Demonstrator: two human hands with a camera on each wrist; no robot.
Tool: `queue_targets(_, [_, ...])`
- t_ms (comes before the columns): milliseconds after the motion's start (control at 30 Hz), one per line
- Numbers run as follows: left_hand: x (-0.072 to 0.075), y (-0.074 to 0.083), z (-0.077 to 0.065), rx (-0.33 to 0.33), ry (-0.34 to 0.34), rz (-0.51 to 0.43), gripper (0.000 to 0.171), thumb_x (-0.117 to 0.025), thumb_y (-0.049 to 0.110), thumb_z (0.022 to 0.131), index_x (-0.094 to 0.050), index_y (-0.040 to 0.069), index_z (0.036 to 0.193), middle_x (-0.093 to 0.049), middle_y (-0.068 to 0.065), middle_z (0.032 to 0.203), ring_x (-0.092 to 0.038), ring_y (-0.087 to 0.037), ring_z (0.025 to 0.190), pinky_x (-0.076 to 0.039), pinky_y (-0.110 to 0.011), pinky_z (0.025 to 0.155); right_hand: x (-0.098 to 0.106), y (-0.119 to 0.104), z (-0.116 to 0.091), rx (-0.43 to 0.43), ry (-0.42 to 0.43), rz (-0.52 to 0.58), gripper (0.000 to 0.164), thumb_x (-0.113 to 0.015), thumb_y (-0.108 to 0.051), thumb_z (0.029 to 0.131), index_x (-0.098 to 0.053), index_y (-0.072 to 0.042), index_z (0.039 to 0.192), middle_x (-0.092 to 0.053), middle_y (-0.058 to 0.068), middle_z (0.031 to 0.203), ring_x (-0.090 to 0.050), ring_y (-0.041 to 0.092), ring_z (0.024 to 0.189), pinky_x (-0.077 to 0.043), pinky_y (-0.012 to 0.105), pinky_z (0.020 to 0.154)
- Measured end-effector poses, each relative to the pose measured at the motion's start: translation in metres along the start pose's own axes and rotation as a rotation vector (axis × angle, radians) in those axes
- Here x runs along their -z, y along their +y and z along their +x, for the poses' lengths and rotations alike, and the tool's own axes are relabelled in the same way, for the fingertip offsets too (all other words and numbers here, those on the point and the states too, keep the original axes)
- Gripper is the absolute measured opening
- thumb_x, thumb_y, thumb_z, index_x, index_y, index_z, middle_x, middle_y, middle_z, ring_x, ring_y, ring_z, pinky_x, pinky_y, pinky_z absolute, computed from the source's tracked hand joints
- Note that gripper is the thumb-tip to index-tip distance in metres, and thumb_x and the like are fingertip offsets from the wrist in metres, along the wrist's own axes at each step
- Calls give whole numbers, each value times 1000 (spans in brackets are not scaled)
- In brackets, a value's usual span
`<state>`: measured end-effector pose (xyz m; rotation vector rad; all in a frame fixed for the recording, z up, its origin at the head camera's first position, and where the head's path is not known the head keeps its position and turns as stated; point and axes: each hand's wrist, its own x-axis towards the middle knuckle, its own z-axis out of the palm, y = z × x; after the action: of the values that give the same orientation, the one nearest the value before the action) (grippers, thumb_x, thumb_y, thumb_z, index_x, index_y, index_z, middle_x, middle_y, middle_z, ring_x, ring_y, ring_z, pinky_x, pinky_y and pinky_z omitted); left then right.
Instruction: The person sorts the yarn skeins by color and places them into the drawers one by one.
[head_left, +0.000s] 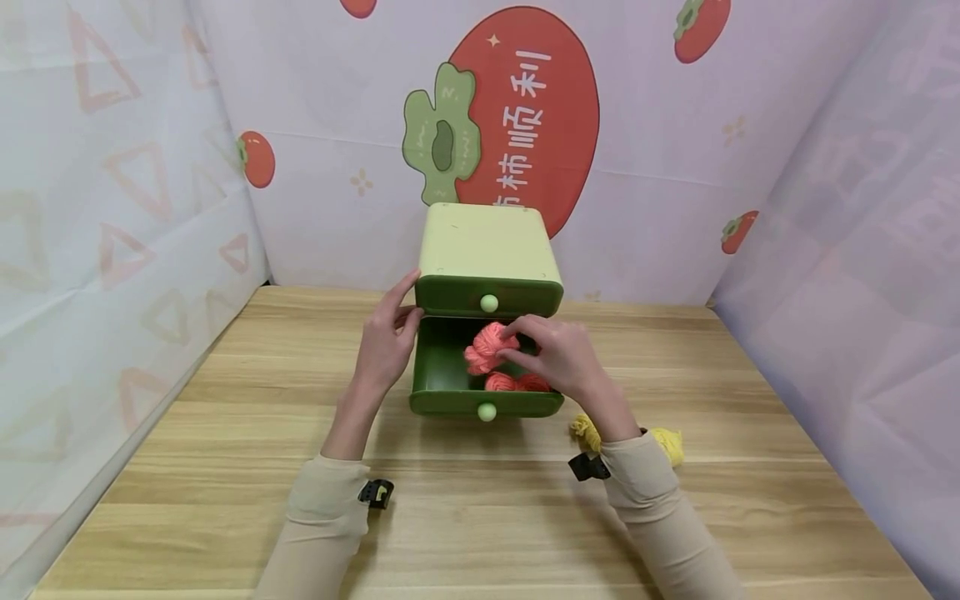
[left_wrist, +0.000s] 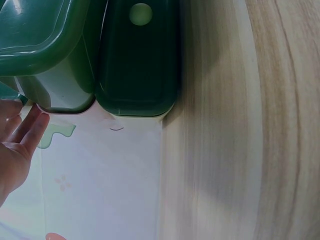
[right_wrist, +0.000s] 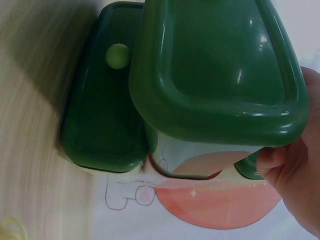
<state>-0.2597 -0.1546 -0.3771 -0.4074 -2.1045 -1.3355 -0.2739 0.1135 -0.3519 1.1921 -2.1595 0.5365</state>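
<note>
A small cabinet with a pale yellow-green top (head_left: 491, 242) and dark green drawers stands at the back of the table. Its middle drawer (head_left: 450, 402) is pulled out and holds coral-red yarn skeins (head_left: 501, 382) on its right side. My right hand (head_left: 562, 354) pinches a pink yarn skein (head_left: 489, 343) above the drawer; in the right wrist view the drawer front hides the fingertips. With its fingers against the cabinet's left side, my left hand (head_left: 386, 337) touches near the top drawer (head_left: 450, 296). The bottom drawer (left_wrist: 140, 70) is pushed in.
Yellow yarn (head_left: 667, 446) lies on the wooden table (head_left: 465, 517), partly behind my right forearm. Printed cloth walls (head_left: 322, 225) rise behind and on both sides. Round pale knobs (head_left: 487, 412) stick out from the drawer fronts.
</note>
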Motion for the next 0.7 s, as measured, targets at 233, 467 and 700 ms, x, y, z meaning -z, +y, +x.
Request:
queue_targets(233, [0, -1, 0, 0, 3, 7, 59, -59, -3, 96, -48, 22, 149, -52, -6, 148, -71, -32, 104, -60, -41, 90, -1, -2, -1, -11, -9, 20, 20, -83, -26, 81, -72, -15, 93, -72, -4, 91, -61, 8, 60, -40, 23, 45])
queue_targets(467, [-1, 0, -1, 3, 6, 8, 58, -59, -3, 96, -48, 21, 148, -52, -6, 148, -71, -32, 104, -60, -42, 89, 2, -3, -6, -22, -7, 35, 20, -83, -22, 81, -73, -13, 96, -71, -2, 92, -53, 7, 53, -38, 21, 44])
queue_targets(700, [-1, -2, 0, 9, 5, 0, 59, -59, -3, 96, -48, 22, 148, -52, -6, 148, -71, -32, 104, -60, -42, 90, 12, -11, -8, 9, -3, 32, 20, -83, -21, 81, -73, -12, 96, -70, -1, 89, -55, 8, 55, -37, 19, 44])
